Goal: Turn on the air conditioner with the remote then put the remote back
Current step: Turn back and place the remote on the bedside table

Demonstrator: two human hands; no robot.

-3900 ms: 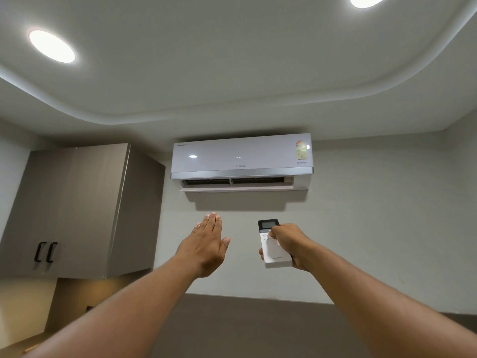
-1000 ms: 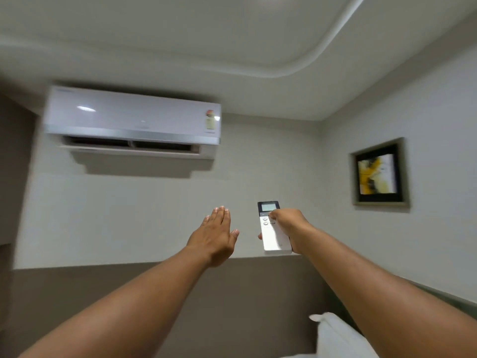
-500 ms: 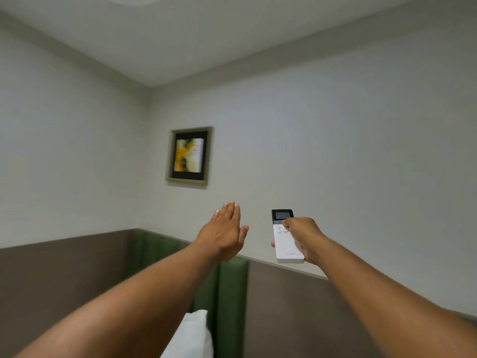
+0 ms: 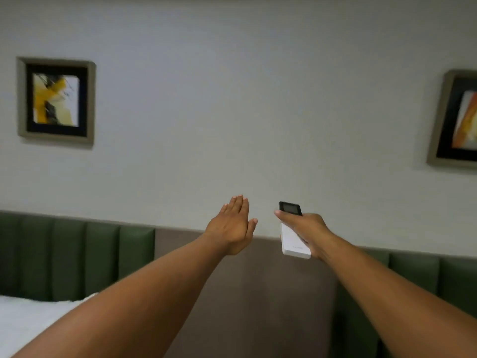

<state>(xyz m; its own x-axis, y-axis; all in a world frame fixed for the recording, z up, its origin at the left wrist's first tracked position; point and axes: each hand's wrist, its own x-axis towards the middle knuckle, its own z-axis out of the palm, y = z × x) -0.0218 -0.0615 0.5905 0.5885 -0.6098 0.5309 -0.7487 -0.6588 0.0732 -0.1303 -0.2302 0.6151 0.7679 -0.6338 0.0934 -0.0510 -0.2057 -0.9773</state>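
The right hand is gripping the slim white plastic remote, left hand flat and empty, so I'd be carrying it level back to its place.

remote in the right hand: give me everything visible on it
The remote is a slim white rectangular handset, plastic by its look, with a dark display block at its top end. It is held in the air in front of the wall, display end up and away from the person. The right hand wraps its middle, fingers across the front, hiding the buttons. Faint print near the bottom edge is unreadable. Nothing else touches it.
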